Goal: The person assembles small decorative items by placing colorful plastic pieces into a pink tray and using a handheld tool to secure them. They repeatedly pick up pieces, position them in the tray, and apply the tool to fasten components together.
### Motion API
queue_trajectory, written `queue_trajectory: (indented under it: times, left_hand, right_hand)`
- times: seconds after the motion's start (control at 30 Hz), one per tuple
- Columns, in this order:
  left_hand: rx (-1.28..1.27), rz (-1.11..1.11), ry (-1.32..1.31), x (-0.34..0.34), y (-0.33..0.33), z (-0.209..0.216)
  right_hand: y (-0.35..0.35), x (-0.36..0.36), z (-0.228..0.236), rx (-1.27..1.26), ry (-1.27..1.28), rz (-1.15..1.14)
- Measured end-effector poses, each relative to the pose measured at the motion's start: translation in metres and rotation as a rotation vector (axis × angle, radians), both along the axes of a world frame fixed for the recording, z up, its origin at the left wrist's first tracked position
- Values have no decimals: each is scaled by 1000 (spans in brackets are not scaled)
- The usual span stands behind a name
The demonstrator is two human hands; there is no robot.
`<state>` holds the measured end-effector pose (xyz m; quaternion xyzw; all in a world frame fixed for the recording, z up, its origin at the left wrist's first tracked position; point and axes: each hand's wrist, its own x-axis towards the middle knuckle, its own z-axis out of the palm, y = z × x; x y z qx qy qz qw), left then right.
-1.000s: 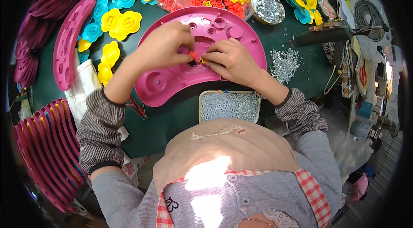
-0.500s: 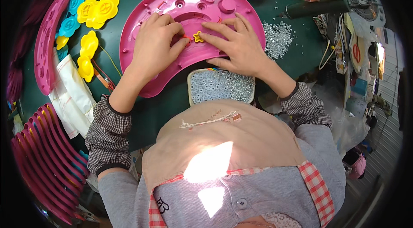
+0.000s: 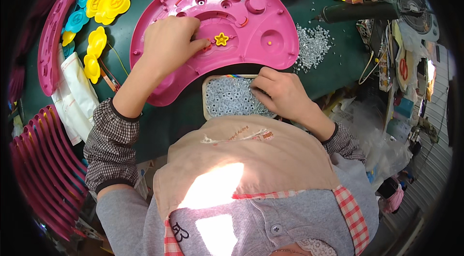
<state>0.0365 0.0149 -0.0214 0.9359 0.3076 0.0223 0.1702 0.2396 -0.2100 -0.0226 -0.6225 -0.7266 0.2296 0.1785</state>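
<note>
A crescent-shaped pink plastic panel lies hollow side up on the table. My left hand rests on its left part with the fingers bent. The thumb tip is at a small red plastic piece; the other fingertips are hidden, so what they hold cannot be seen. Just right of the thumb, a yellow star-shaped piece sits in the panel. At the panel's near edge my right hand has its fingers closed together over the right side of a tray of washers and small screws. Anything between those fingers is too small to make out.
Loose silver screws lie right of the panel, below a dark power screwdriver. Yellow flower-shaped parts and a curved pink part are at the left. Stacked pink panels stand lower left. A fan is far right.
My right hand has left the panel and moved down to the tray, its fingers closing. The left hand stays at the red piece, its fingers more bent. The panel has shifted slightly left.
</note>
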Motion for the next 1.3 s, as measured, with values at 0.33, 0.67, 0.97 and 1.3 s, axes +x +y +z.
queue_trajectory:
  times: [0.33,0.67,0.97,1.3]
  left_hand:
    - [45,-337,-446,-24,-55,6]
    - [44,-481,-493,-28,-98,-27]
    - [-445,-270,-726,-35,-108,-9]
    - [-795,119,-706,-53,-83,13]
  right_hand:
    - [69,22,25,174,328,18]
    - [122,22,-9,253,-67,163]
    - [135,12,10,28,-238,173]
    - [127,17,14,137,350,-77]
